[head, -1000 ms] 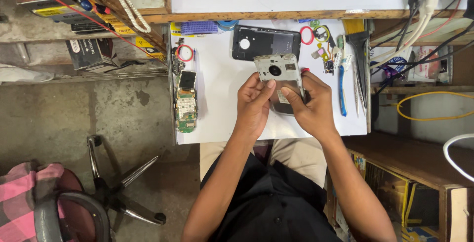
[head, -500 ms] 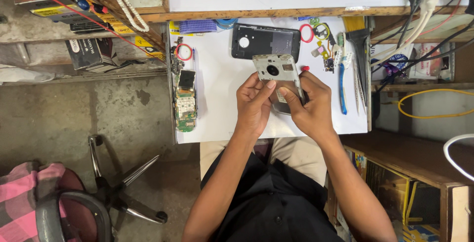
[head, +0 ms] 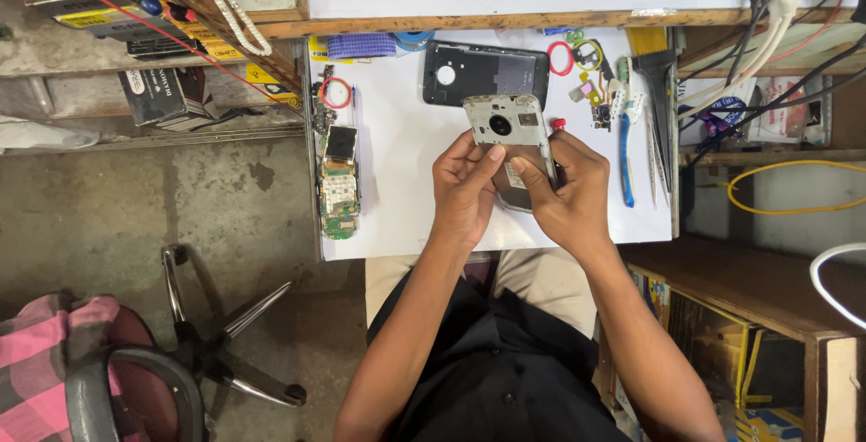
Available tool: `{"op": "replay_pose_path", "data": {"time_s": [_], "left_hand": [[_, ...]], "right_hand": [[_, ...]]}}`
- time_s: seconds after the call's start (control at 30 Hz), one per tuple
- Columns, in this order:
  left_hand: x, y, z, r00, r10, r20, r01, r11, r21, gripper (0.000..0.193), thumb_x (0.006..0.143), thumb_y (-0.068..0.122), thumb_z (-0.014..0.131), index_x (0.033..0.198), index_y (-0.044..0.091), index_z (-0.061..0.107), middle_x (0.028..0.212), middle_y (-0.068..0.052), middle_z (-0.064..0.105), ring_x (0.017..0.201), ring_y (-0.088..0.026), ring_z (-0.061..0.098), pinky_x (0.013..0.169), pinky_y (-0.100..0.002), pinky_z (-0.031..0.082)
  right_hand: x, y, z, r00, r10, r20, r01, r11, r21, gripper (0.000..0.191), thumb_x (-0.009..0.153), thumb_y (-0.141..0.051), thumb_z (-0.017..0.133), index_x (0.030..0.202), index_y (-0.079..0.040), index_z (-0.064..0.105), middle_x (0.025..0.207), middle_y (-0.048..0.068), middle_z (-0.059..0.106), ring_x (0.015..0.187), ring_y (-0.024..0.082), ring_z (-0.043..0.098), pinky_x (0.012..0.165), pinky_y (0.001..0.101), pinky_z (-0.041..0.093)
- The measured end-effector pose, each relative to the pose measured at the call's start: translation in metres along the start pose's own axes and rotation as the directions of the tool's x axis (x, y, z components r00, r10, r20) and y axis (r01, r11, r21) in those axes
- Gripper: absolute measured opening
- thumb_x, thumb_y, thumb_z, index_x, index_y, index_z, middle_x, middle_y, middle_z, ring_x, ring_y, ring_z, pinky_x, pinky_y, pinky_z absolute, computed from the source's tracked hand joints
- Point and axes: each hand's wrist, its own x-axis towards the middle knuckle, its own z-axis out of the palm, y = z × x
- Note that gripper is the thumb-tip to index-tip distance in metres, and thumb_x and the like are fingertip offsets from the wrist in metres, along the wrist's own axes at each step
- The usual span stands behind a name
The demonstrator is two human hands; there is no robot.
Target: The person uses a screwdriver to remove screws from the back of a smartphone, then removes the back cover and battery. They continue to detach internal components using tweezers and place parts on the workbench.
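two hands on an opened phone

while it is held just above the white work mat (head: 397, 189), the grey phone body (head: 510, 140) sits clamped between both hands, its round camera hole facing up. the left hand (head: 465, 189) grips its left edge with the thumb pressed on the back, and the right hand (head: 568, 194) closes on the lower right side, so the two hands are close together around it. just beyond lies a black back cover (head: 487, 72). left on the mat rests a green circuit board (head: 338, 185) with a small screen. to the right lie a blue-handled tool (head: 625, 149) and a brush (head: 657, 77).
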Motion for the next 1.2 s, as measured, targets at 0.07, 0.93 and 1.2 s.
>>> {"op": "replay_pose_path", "data": {"time_s": [0.07,0.93,1.2], "left_hand": [[0.001,0.0,0.0,1.0,0.01,0.0,-0.01,1.0,-0.009,0.034,0.098,-0.003,0.069,0.131,-0.008,0.063,0.117,-0.014,0.073,0.107,-0.016,0.068,0.102,-0.031,0.052],[-0.001,-0.016,-0.017,0.985,-0.135,0.104,0.12,0.983,0.141,0.032,0.104,0.007,0.072,0.132,-0.001,0.06,0.111,-0.006,0.069,0.096,-0.01,0.062,0.081,-0.027,0.05],[0.002,-0.031,-0.029,0.994,-0.013,0.112,-0.004,0.988,0.153,0.034,0.099,0.003,0.071,0.13,0.002,0.057,0.115,-0.007,0.072,0.102,-0.013,0.069,0.092,-0.028,0.055]], "right_hand": [[0.0,-0.001,0.0,1.0,0.0,0.0,0.0,1.0,0.004,0.013,0.091,-0.007,0.078,0.096,0.003,0.071,0.072,0.008,0.055,0.061,0.016,0.044,0.056,0.0327,0.036],[0.002,0.007,-0.001,0.999,-0.002,-0.04,0.002,1.0,0.006,0.017,0.092,-0.009,0.08,0.094,0.003,0.068,0.076,0.009,0.06,0.065,0.019,0.051,0.06,0.0347,0.041],[0.0,0.003,0.004,0.982,-0.172,-0.081,0.157,0.974,-0.162,0.022,0.087,-0.007,0.082,0.098,0.004,0.067,0.088,0.014,0.053,0.077,0.026,0.052,0.067,0.0378,0.043]]}}
